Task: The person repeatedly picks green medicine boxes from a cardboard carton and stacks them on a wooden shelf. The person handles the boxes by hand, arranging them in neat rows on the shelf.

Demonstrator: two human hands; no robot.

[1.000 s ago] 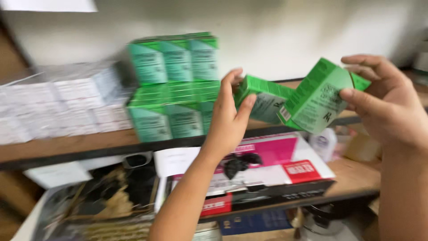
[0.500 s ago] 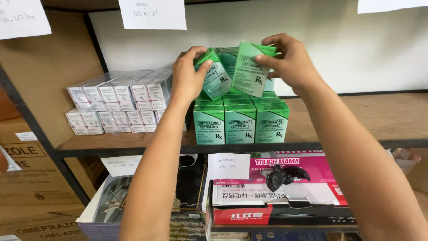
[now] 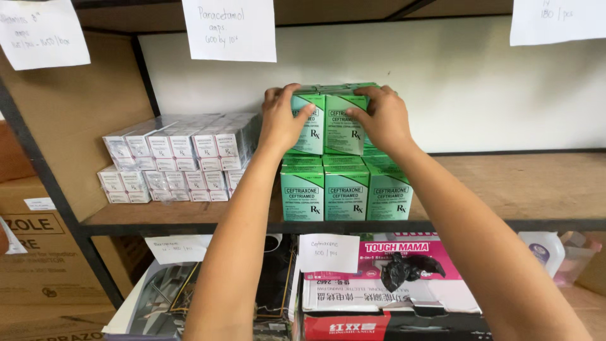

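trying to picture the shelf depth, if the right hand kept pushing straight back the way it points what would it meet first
The right hand already presses the upper green box. Behind that stack the first thing is probably the white back wall, though the gap behind cannot be seen.

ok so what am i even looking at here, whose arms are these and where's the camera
The camera sits on a person's head and looks down and forward, so the two bare arms reaching in are that person's own. The left hand and the right hand each press on a small green carton, side by side on top of a row of matching green boxes on a wooden shelf. To the left lie wrapped bundles of white boxes. Handwritten paper labels hang above, and a pink-and-white box lies on the shelf below.
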